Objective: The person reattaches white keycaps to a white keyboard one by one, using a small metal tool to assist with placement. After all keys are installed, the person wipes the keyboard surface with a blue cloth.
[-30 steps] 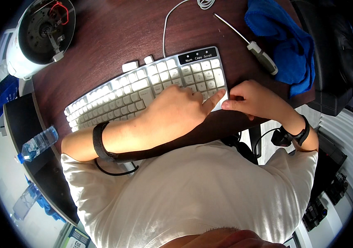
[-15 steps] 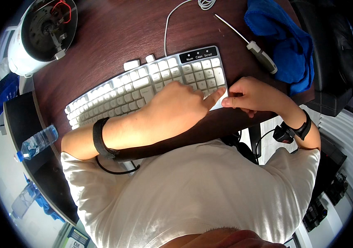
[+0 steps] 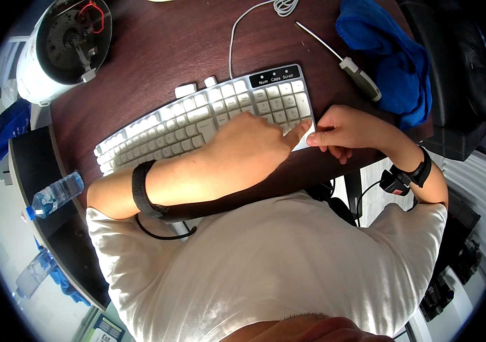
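A white keyboard [image 3: 157, 130] lies at a slant on the dark table. My left hand [image 3: 248, 149] reaches across it from the left, palm down. One of its fingers stretches out to the lower right corner, on the number pad; the other fingers are folded underneath, mostly hidden. My right hand [image 3: 348, 132] holds that same corner, its thumb on the edge near the left fingertip and its other fingers curled below. Just beyond the keyboard's far edge lie two loose white keycaps, a wide one [image 3: 186, 90] and a small one [image 3: 210, 81].
A screwdriver [image 3: 360, 78] lies right of the keyboard beside a blue cloth [image 3: 391, 57]. The keyboard's cable [image 3: 232, 43] runs to a coil at the back. At the far left is an open white cylindrical housing [image 3: 40, 74]; a water bottle [image 3: 58, 195] lies at the left edge.
The view has shifted slightly, so the scene sits a little further right. Both hands stay at the keyboard's corner, with barely any movement.
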The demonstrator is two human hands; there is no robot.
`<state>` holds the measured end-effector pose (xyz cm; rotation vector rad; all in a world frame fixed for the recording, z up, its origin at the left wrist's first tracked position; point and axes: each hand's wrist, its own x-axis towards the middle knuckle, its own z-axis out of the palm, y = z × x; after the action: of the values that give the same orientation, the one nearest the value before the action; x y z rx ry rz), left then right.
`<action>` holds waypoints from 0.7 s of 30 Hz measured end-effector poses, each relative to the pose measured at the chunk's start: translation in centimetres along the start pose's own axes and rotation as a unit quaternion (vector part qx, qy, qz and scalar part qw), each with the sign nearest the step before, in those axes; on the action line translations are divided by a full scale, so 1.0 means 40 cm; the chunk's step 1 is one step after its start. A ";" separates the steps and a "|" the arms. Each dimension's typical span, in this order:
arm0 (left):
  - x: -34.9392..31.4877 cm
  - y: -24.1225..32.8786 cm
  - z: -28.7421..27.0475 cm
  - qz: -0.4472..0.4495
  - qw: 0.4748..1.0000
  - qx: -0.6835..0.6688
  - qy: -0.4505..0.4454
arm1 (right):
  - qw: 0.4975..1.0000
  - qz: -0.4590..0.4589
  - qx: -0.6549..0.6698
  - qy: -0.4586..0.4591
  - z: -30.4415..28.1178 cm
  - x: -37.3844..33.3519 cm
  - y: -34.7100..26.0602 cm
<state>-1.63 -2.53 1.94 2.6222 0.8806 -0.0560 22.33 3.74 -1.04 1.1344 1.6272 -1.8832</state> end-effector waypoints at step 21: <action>0.009 0.000 0.005 0.007 1.000 0.004 -0.004 | 1.000 -0.004 -0.001 0.004 -0.004 0.007 0.009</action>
<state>-1.34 -2.38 1.71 2.6329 0.8606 -0.0650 22.48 3.87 -1.47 1.1377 1.6394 -1.8846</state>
